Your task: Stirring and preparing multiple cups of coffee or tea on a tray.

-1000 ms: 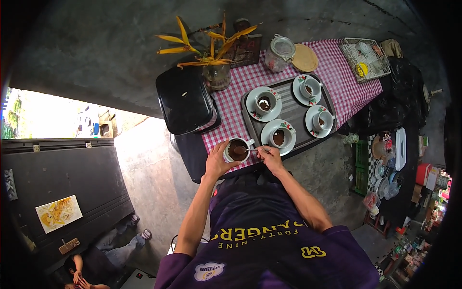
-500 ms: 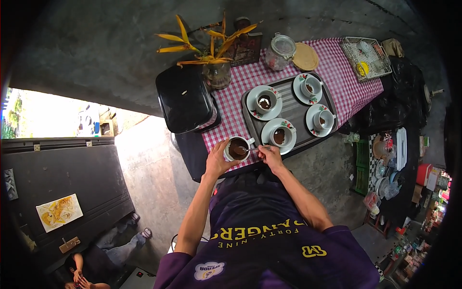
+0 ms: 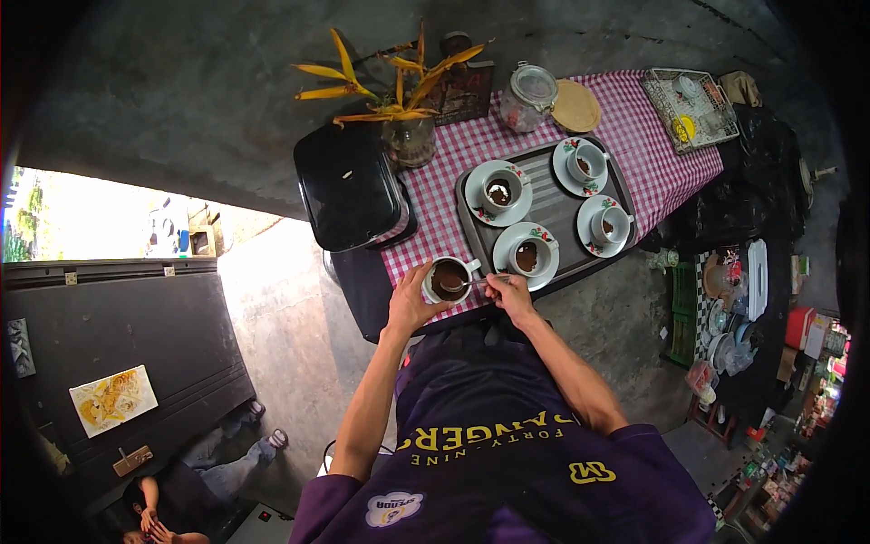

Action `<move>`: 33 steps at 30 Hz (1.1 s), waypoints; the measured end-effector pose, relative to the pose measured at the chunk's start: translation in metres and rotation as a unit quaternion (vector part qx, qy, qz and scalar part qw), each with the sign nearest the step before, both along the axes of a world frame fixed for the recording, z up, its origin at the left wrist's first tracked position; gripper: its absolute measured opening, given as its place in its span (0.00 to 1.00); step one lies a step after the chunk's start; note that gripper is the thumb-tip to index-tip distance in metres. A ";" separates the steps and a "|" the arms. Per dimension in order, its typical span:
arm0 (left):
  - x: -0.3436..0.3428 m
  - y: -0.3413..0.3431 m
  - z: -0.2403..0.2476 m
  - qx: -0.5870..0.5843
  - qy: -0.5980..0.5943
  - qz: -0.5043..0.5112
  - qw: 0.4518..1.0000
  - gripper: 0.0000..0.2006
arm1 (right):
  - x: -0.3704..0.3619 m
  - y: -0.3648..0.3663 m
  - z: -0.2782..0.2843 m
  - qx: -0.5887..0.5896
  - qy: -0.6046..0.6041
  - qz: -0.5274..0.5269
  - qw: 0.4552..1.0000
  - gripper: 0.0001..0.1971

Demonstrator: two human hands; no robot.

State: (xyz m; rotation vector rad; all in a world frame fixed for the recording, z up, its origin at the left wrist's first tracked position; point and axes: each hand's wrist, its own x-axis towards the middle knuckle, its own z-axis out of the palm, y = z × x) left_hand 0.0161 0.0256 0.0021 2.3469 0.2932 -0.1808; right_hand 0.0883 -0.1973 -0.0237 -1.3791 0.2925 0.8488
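Note:
At the near edge of the table stands a white mug [image 3: 472, 267] with dark brown powder [image 3: 441, 278] inside. My left hand [image 3: 410, 297] is wrapped round its left side. A metal spoon [image 3: 478, 281] is pinched in my right hand [image 3: 510, 295], its bowl down in the powder. Just beyond my right hand, a cup [image 3: 538, 266] with brown powder sits on a flower-patterned saucer [image 3: 506, 238]. It shares a dark grey tray [image 3: 549, 189] with several like cups on saucers, each with some brown powder at the bottom.
A red-and-white checked cloth [image 3: 634, 118] covers the table. Behind the tray are a glass jar [image 3: 528, 95] and a round wooden board [image 3: 575, 106]. A black container [image 3: 349, 186] and vase [image 3: 410, 143] stand left; a wire basket [image 3: 691, 111] lies far right. Another person [image 3: 159, 517] sits lower left.
The spoon has shifted slightly in the powder inside the mug. Both hands stay in nearly the same place.

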 end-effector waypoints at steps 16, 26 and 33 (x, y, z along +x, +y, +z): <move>-0.002 0.000 0.002 -0.005 0.007 0.004 1.000 0.47 | -0.002 -0.004 0.005 -0.047 -0.106 0.061 0.991 0.13; 0.000 -0.009 0.009 0.091 0.006 -0.019 0.996 0.48 | 0.022 -0.022 0.029 -0.017 -0.055 0.071 0.996 0.12; 0.039 -0.046 0.038 0.143 -0.096 0.007 0.985 0.38 | 0.051 -0.092 0.055 0.053 -0.050 -0.003 0.997 0.12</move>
